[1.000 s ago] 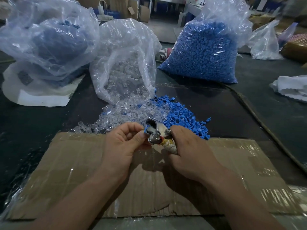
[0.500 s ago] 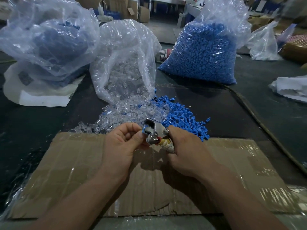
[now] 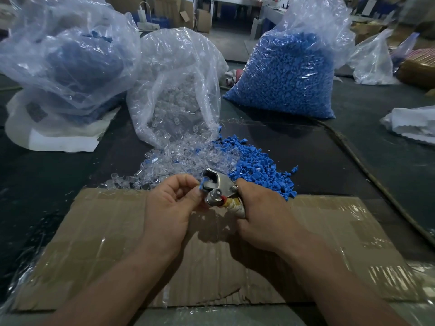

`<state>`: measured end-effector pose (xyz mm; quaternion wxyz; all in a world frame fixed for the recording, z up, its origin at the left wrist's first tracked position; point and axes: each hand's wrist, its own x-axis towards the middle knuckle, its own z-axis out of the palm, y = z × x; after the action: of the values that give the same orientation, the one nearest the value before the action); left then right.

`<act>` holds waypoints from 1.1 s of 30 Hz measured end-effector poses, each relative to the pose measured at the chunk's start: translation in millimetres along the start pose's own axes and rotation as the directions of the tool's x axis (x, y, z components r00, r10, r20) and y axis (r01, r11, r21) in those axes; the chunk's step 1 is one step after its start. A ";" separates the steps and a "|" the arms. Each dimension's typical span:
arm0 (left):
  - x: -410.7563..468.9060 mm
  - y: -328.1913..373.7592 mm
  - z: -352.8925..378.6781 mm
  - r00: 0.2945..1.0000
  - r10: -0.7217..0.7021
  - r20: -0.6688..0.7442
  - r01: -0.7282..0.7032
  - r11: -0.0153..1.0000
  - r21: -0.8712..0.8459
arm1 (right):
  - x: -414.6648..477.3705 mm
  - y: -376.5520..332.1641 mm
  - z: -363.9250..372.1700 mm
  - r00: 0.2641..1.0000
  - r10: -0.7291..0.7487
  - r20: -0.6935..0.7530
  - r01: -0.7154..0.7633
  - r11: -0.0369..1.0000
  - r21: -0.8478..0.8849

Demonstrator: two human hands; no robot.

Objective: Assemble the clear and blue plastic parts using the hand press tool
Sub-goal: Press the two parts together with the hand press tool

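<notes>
With the right hand clenched round the hand press tool above the cardboard, the left hand fingers, pinching a blue part at its mouth, should seat it squarely, seemingly on a clear piece, before squeezing.

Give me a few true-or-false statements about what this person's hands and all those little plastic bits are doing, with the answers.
1. The right hand grips the hand press tool by its wrapped handle. True.
2. The left hand is empty. False: it pinches a blue part at the tool's head.
3. The loose blue parts lie to the person's right of the loose clear parts. True.
4. The bag at the back right holds clear pieces. False: it is full of blue ones; the clear ones are in the middle bag.
</notes>
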<state>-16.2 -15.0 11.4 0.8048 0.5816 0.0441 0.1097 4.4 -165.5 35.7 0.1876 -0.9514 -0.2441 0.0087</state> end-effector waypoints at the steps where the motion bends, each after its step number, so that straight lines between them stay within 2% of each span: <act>1: -0.1 0.4 0.1 1.000 0.000 -0.003 0.000 1.000 0.008 | -0.2 -0.3 -0.4 1.000 -0.001 0.002 0.001 1.000 -0.004; 8: -1.3 5.2 2.4 1.000 -0.001 0.010 0.001 1.000 0.032 | -1.3 0.9 3.2 0.999 -0.002 -0.042 0.002 1.000 -0.002; 12: 4.5 13.9 -3.9 0.999 0.038 0.019 -0.041 0.989 0.139 | -3.1 6.8 1.1 0.996 -0.007 -0.084 0.009 1.000 0.016; 15: 19.5 20.6 -19.6 0.999 -0.043 -0.026 0.047 0.986 0.163 | -5.5 15.1 -5.9 0.998 -0.013 -0.057 0.015 0.999 0.030; 17: 26.4 25.2 -27.9 0.990 -0.139 0.008 0.135 0.971 0.196 | -7.3 19.1 -10.4 0.999 -0.042 -0.008 0.042 0.999 0.034; 19: 28.1 27.7 -31.9 0.966 -0.239 0.103 0.202 0.938 0.281 | -9.0 19.8 -12.9 0.996 -0.080 0.045 0.079 0.996 0.031; 21: 27.5 28.3 -33.7 0.931 -0.313 0.188 0.210 0.881 0.424 | -9.4 19.1 -12.2 0.990 -0.108 0.092 0.104 0.994 0.044; 24: 25.8 30.3 -32.8 0.896 -0.362 0.256 0.143 0.782 0.606 | -9.8 18.1 -8.5 0.982 -0.111 0.152 0.107 0.994 0.033; 28: 24.3 33.1 -31.6 0.856 -0.387 0.343 0.030 0.699 0.715 | -9.0 17.5 -4.0 0.974 -0.101 0.203 0.104 0.995 -0.002; 31: 26.3 34.6 -35.9 0.845 -0.406 0.347 -0.028 0.616 0.787 | -8.4 17.3 -2.7 0.972 -0.086 0.219 0.090 0.996 -0.008; 33: 27.6 33.5 -38.1 0.879 -0.367 0.303 -0.012 0.618 0.786 | -8.8 17.4 -2.6 0.970 -0.076 0.231 0.084 0.996 -0.023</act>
<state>-1.2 36.6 32.5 0.4752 0.8687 -0.0357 -0.1351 5.0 -184.6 31.1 0.1426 -0.9363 -0.3025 0.1074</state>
